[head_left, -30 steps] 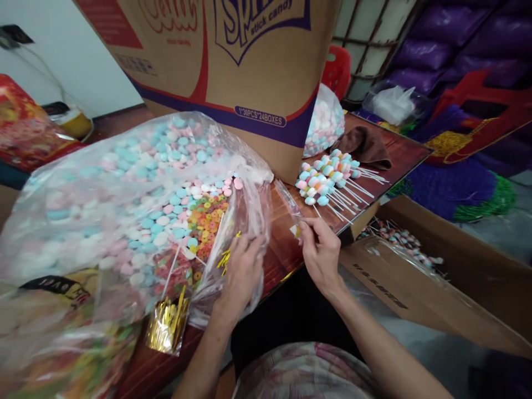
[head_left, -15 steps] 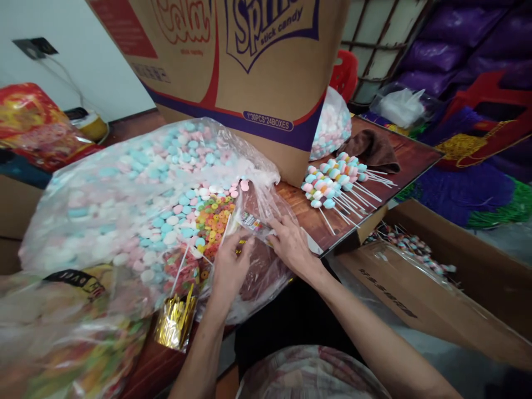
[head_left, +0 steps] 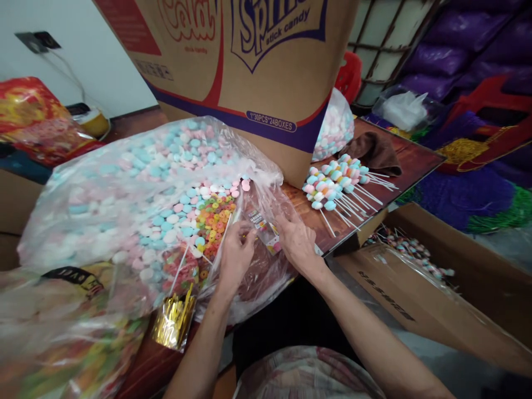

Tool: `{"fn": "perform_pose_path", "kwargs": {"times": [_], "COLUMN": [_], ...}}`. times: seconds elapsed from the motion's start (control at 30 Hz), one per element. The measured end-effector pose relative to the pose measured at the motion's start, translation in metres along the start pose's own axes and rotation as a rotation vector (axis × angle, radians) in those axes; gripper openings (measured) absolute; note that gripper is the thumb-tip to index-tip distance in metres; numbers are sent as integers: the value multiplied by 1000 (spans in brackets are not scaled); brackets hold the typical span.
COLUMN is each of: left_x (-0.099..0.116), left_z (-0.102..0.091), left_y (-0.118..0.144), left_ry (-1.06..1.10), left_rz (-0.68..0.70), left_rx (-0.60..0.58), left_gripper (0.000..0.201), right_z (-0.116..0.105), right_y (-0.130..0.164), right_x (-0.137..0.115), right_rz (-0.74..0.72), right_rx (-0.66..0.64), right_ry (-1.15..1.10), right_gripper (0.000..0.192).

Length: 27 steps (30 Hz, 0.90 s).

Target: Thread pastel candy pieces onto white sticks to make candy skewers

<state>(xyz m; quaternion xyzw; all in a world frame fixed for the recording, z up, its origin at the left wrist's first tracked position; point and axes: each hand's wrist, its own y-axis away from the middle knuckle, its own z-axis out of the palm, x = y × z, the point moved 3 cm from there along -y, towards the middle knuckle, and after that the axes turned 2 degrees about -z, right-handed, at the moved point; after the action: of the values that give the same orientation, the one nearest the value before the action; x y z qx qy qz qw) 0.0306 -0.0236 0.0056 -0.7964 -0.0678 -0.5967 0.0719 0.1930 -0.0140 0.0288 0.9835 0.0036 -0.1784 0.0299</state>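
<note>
A small clear printed bag [head_left: 261, 226] is in front of me over the sheet of clear plastic. At its right edge is my right hand [head_left: 300, 246], fingers bent and closed on that edge. My left hand [head_left: 236, 256] is beside the bag's left edge, thumb and fingers pinched together. A small gold glint shows between them, like a gold twist tie; most of it is hidden. Left of this hand are colourful ring candies [head_left: 214, 219] and pink, blue and white round candies [head_left: 172, 221]. Below them is a packet of gold twist ties [head_left: 173, 324].
A large carton [head_left: 266, 94] stands behind the big candy bag [head_left: 103, 183]. Candy sticks [head_left: 334, 180] lie by a brown cloth [head_left: 374, 152] on the right of the table. An open cardboard box [head_left: 386, 282] holds more sticks below. Another candy bag [head_left: 78, 332] is at front left.
The printed bag has turned and more of its front shows. My left hand has drawn off the bag slightly, still pinched. My right hand has shifted a little at its edge.
</note>
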Motion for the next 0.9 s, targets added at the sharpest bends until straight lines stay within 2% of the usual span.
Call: {"fn": "perform_pose_path", "kwargs": {"times": [0.07,0.13,0.23,0.3,0.37,0.53,0.63,0.73,0.83,0.9], "left_x": [4,10,22,28,31,30,30,31,33,35], "left_z": [1,5,16,22,26,33,38,44,46,43], "left_y": [1,3,10,15,18,19,17,17,19,18], "left_ry": [138,291,593,787,881,837,827,786,783,819], "left_rz": [-110,-219,-375,-466,-508,-466,-389,-332,-342,-365], "left_rx": [-19,-57,-156,-199,-183,-37,53,90,100,129], "left_gripper": [26,34,36,31,27,30,34,35,34,34], "right_z": [-5,-6,-1,2,1,-2,-2,-1,-4,-7], "right_y": [2,2,-1,-3,-3,4,11,16,16,14], "right_x": [2,5,10,13,15,15,13,10,12,16], "right_rz": [-24,-68,-96,-72,-72,-110,-53,-29,-15,-19], "right_rx": [103,164,85,20,-9,-36,-9,48,146,154], "right_ry": [-156,-460,-994,-1196,-1258,-1301,-1382,-1404,-1376,-1327], "right_gripper": [29,28,35,40,44,47,40,29,26,25]}}
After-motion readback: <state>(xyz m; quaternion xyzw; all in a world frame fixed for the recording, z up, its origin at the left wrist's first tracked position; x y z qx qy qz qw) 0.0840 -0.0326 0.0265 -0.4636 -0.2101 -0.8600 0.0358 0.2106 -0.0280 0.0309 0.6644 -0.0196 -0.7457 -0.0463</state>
